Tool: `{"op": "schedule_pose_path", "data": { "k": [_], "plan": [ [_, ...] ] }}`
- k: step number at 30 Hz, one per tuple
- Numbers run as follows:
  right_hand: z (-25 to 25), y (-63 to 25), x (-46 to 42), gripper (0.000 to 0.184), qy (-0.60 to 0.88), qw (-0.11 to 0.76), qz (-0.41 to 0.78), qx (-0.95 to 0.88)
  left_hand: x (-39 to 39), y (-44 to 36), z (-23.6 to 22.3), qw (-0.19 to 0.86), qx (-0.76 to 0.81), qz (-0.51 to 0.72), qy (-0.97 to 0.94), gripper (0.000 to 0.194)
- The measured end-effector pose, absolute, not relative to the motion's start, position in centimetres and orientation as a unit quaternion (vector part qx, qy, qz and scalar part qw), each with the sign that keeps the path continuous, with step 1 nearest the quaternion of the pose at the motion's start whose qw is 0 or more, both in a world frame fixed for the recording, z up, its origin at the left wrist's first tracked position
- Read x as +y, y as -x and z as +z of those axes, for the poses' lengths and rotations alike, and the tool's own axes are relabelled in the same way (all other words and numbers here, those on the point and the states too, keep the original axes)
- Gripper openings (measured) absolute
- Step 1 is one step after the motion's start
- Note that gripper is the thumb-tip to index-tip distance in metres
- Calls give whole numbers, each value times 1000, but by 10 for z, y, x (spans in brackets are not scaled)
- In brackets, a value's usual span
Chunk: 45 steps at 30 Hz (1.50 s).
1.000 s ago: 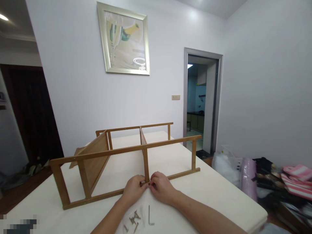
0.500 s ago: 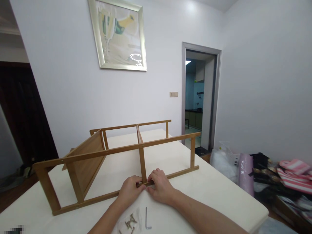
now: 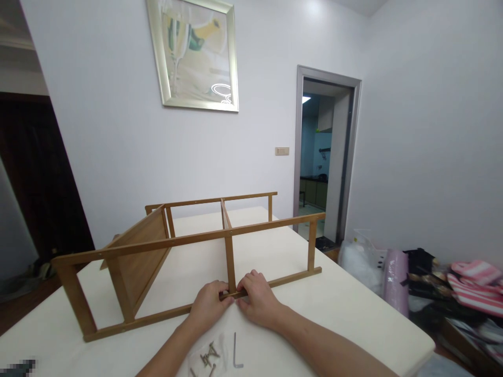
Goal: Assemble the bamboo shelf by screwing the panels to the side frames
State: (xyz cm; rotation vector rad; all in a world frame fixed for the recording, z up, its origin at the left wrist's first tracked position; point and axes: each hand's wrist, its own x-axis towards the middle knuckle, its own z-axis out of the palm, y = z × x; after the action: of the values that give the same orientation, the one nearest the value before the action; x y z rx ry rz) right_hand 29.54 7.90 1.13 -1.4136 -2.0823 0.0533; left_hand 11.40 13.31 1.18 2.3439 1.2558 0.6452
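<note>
A brown wooden rack frame (image 3: pixel 196 238) lies on its side on the white table (image 3: pixel 271 340), with a slatted shelf panel (image 3: pixel 145 251) fitted between its two side frames at the left. My left hand (image 3: pixel 212 303) grips the near lower rail, just left of the middle crosspiece (image 3: pixel 229 262). On the other side of that joint, my right hand (image 3: pixel 257 298) has its fingers curled round the same rail. Both thumbs almost meet at the joint; whether a small part sits under them is hidden. Closer to me lie an L-shaped hex key (image 3: pixel 236 351) and a clear bag of screws (image 3: pixel 210 356).
Past the table's right edge, a pink roll (image 3: pixel 396 277) and striped pink cloth (image 3: pixel 475 285) lie in a pile of goods. A doorway (image 3: pixel 326 157) opens behind the table. A framed picture (image 3: pixel 196 57) hangs on the wall. A blurred dark object (image 3: pixel 18 367) shows at bottom left.
Both hands keep their hold at the same joint with hardly any movement. The whole view has shifted very slightly.
</note>
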Motion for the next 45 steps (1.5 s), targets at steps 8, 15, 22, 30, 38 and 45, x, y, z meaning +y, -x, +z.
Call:
{"op": "schedule_pose_path", "data": {
  "k": [8,15,22,30,38,45],
  "plan": [
    [13,-293,78,16,541,291,26,-789,136,-114,10,196,439,239,-844,13],
    [20,-297,72,26,514,350,41,-782,134,-113,12,200,446,238,-840,13],
    [52,-285,30,18,384,243,153,-877,131,-113,16,189,451,228,-842,13],
    [69,-271,13,34,488,63,213,-844,126,-113,20,177,464,235,-835,9],
    [71,-273,13,17,469,48,190,-861,125,-117,19,188,487,243,-818,12],
    [74,-274,4,20,481,30,119,-868,122,-120,26,224,502,238,-801,20]
  ]
}}
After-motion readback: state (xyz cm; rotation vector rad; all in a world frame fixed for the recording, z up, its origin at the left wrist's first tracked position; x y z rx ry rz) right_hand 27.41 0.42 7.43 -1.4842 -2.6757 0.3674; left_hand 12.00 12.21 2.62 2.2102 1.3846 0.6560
